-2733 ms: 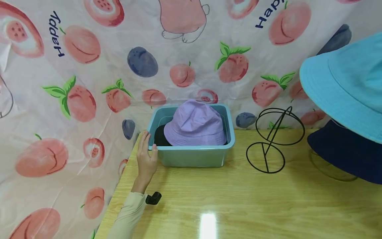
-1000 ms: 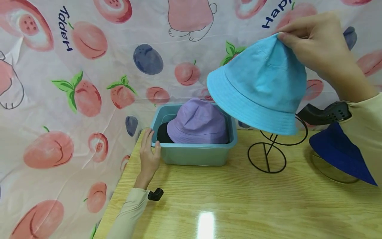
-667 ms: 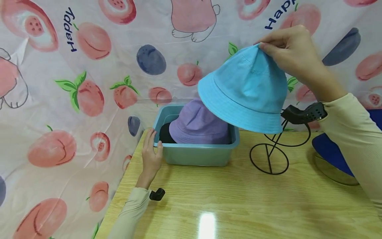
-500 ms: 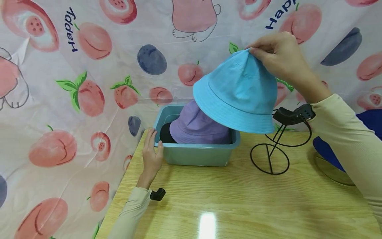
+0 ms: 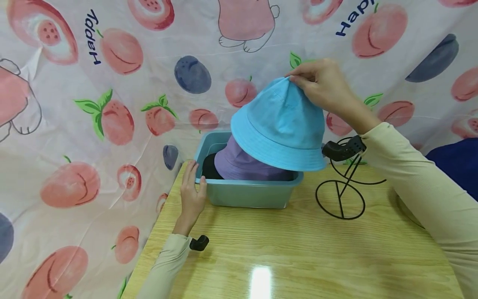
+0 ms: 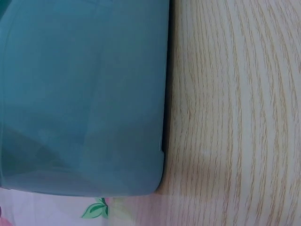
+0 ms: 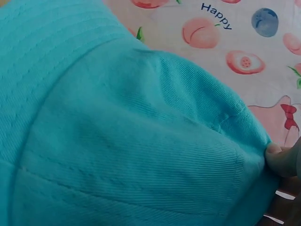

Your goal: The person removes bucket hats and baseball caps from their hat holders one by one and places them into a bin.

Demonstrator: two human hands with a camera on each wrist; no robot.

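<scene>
A light blue bucket hat [image 5: 280, 120] hangs brim down from my right hand [image 5: 323, 85], which pinches the top of its crown. In the right wrist view the hat [image 7: 122, 136] fills most of the picture, and the thumb [image 7: 282, 160] presses its crown at the right edge. Beneath and partly behind it, a purple bucket hat [image 5: 239, 164] sits in a blue-green plastic bin [image 5: 246, 195]. Something black [image 5: 210, 168] lies left of the purple hat inside. My left hand [image 5: 192, 197] rests on the bin's front left corner with fingers extended; the left wrist view shows only the bin's side [image 6: 84, 103].
Right of the bin stands a black wire rack [image 5: 341, 199] with rings. Farther right, a dark blue hat [image 5: 455, 164] is partly covered by the right sleeve. Behind the wooden table [image 5: 298, 253] hangs a fruit-print cloth [image 5: 157, 54].
My right hand has come into view from the right, carrying the light blue hat leftward and down until it overlaps the purple hat and bin. My left hand has stayed at the bin's corner.
</scene>
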